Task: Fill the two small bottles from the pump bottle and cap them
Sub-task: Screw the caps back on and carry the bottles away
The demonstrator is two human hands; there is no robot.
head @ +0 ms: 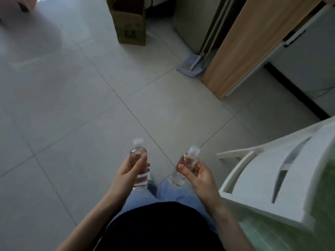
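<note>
I hold two small clear bottles over the tiled floor, one in each hand. My left hand (131, 167) grips the left small bottle (139, 180), which stands nearly upright with its translucent cap (138, 143) on top. My right hand (196, 173) holds the right small bottle (188, 160), tilted with its translucent cap (194, 150) pointing up and to the right. Both bottles look clear; I cannot tell how much liquid is inside. The pump bottle is not in view.
A white plastic chair (268, 171) stands close on my right, with green cloth (328, 169) at the frame edge. Farther off are a cardboard box (129, 24), a flat mop (192, 67), a wooden panel (241, 51) and a white cabinet (308, 58). Grey floor tiles (72, 98) spread ahead.
</note>
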